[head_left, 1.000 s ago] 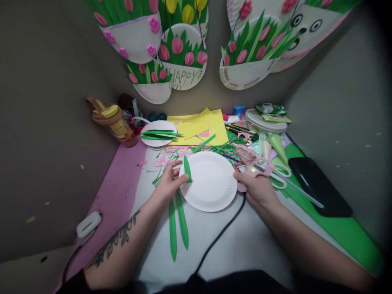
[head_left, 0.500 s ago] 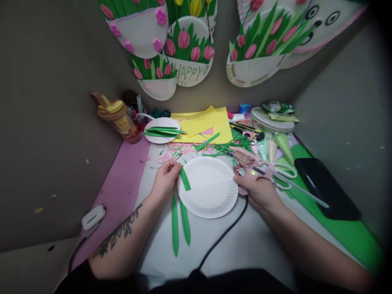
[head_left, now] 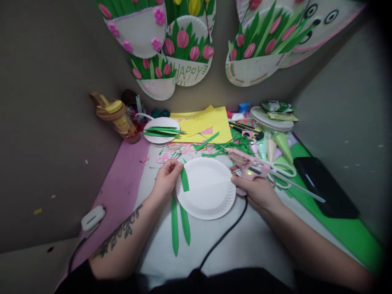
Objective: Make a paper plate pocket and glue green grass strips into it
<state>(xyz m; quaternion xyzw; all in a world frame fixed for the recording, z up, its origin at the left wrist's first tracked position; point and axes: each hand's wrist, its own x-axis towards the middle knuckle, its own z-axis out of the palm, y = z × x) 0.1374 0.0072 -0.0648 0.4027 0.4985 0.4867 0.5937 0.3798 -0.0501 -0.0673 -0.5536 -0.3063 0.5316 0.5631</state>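
Observation:
A white paper plate (head_left: pixel 208 190) is held between my two hands above the table. At its left rim my left hand (head_left: pixel 168 175) pinches the edge together with a green paper strip (head_left: pixel 185 179), which lies over the plate's left side. My right hand (head_left: pixel 255 190) grips a pink glue gun (head_left: pixel 249 165), its nozzle pointing up and left, while the thumb rests on the plate's right rim. Two long green paper leaves (head_left: pixel 180 228) lie on the white table surface, their upper ends near the plate. A black cord (head_left: pixel 225 232) runs from the gun toward me.
Behind are a small plate with green leaves (head_left: pixel 162 130), yellow paper (head_left: pixel 199 124), green paper scraps (head_left: pixel 239 141) and scissors (head_left: pixel 283 169). A black phone (head_left: pixel 326 187) lies right, a tumbler (head_left: pixel 116 118) stands left. Paper-plate flower crafts (head_left: pixel 190 73) hang on the wall.
The plate and the glue gun have shifted slightly left, and the gun's nozzle sits a little nearer the plate's top. Both hands keep their hold.

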